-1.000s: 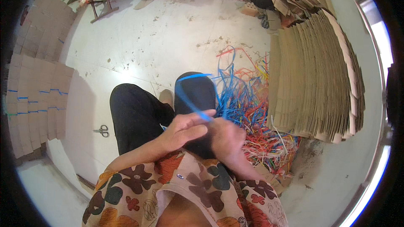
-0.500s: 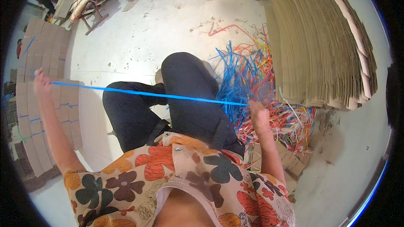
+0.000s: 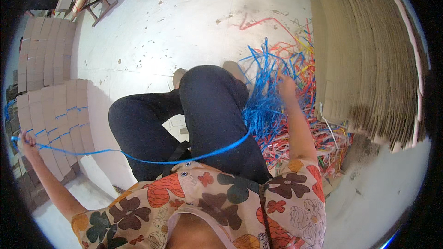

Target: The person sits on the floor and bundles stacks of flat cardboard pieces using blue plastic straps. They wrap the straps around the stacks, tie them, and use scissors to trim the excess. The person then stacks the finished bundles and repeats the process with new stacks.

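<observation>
At the far left, my left hand [image 3: 28, 144] is closed around one end of a long blue plastic strap [image 3: 110, 150]. The strap sags across my lap and curves up over my right thigh, where its other end lies near the loose pile. My right hand [image 3: 287, 86] reaches over a heap of loose blue straps [image 3: 265, 106] to my right. Its fingers look stretched out, though slightly blurred, and the long strap is not in it. Red, white and yellow straps [image 3: 304, 133] lie mixed around and under the blue ones.
A tall stack of flat brown cardboard sheets [image 3: 369, 60] stands at the right. Bundled cardboard stacks [image 3: 55, 106], some bound with blue straps, stand at the left. My bent knees [image 3: 212, 97] are between them. A small wooden stand [image 3: 104, 9] sits far left on the pale floor [image 3: 152, 32].
My right hand let go of the blue strap and moved forward over the pile. My left hand drew back and outward with its end, and the taut strap went slack across my lap.
</observation>
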`<state>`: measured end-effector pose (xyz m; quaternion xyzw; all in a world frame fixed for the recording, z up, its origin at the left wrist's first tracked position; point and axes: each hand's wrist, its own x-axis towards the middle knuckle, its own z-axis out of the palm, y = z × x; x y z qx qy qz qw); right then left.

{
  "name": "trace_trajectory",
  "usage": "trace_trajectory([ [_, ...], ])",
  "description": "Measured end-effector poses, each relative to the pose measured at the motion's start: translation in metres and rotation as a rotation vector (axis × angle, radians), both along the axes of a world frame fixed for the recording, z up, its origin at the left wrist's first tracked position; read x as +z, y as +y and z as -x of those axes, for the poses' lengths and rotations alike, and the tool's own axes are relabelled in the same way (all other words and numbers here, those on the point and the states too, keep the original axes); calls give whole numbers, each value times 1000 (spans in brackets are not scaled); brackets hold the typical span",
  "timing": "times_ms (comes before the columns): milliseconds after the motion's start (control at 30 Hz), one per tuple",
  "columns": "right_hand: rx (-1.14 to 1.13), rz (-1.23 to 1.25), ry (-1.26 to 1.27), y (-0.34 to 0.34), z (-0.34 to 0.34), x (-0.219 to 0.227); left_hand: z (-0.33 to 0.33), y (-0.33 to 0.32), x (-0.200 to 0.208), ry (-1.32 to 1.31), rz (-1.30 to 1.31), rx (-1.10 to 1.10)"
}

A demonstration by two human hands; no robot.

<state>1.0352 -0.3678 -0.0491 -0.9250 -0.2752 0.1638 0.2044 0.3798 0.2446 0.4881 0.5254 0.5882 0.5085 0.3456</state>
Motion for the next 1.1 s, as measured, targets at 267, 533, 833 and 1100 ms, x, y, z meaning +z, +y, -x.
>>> trace_trajectory([
  [267,0,88,325,89,-49,-63,-90,-71,-140,-97,244,-351],
  [533,-536,-1015,1059,52,-73,80,-120,-115,-157,-120,253,-236],
  [833,-45,-1004,309,41,-135,415,-149,-144,-156,-374,189,-351],
  [1100,166,-865,-613,61,-153,631,-198,-172,-136,-527,37,-721],
])
